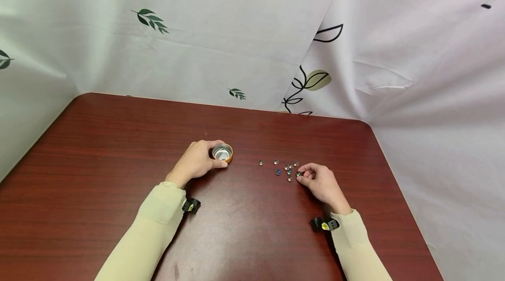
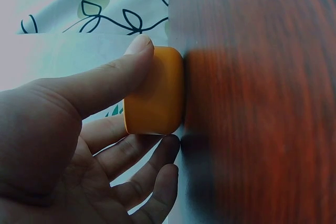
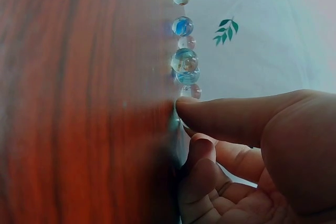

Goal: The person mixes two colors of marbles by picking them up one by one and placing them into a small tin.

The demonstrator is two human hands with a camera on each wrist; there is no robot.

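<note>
My left hand grips a small round orange tin with a silvery inside, thumb on one side and fingers on the other. The tin stands upright on the table, its open top facing up; the left wrist view shows its smooth orange wall. At the right, my right hand pinches a glass marble at the table surface, mostly hidden by the thumb in the right wrist view. Several clear marbles lie just left of those fingertips, among them a blue one and a lone one nearer the tin.
The reddish-brown wooden table has rounded far corners. White cloth with leaf prints hangs behind it and along the sides. Each wrist wears a black band, the left one and the right one both by pale sleeves.
</note>
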